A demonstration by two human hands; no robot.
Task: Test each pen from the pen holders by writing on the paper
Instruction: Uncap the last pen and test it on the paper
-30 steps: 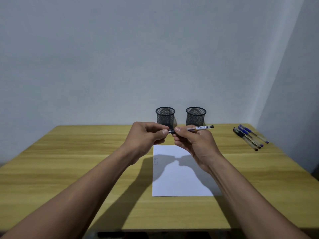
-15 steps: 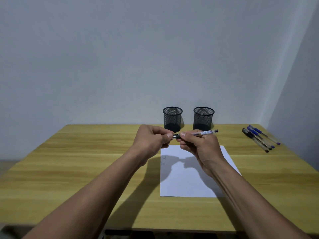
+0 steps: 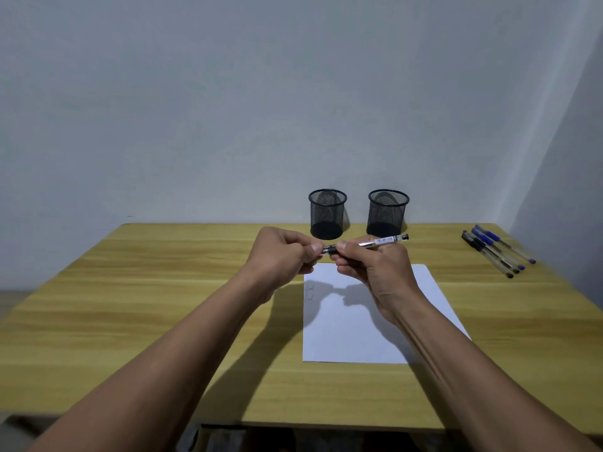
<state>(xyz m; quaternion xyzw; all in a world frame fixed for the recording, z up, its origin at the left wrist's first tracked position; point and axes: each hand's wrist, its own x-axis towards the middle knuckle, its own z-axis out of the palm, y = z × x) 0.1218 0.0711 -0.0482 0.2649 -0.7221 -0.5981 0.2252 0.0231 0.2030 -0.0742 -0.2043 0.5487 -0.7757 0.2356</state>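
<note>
Pen (image 3: 375, 242) level above the 12 o'clock edge of the paper (image 3: 352, 337); left hand (image 3: 280, 256) pinches its dark end, right hand (image 3: 375, 269) pinches the barrel. Likely a cap step: keep force straight along the barrel, grip firm.

A wooden tabletop (image 3: 163, 321) fills the lower frame; a white paper (image 3: 352, 337) lies flat right of centre, faint writing near its upper left corner; two black mesh holders stand upright at the far edge, left holder (image 3: 327, 214) and right holder (image 3: 387, 213), apart; pens (image 3: 496, 251) lie bunched at the right.
</note>
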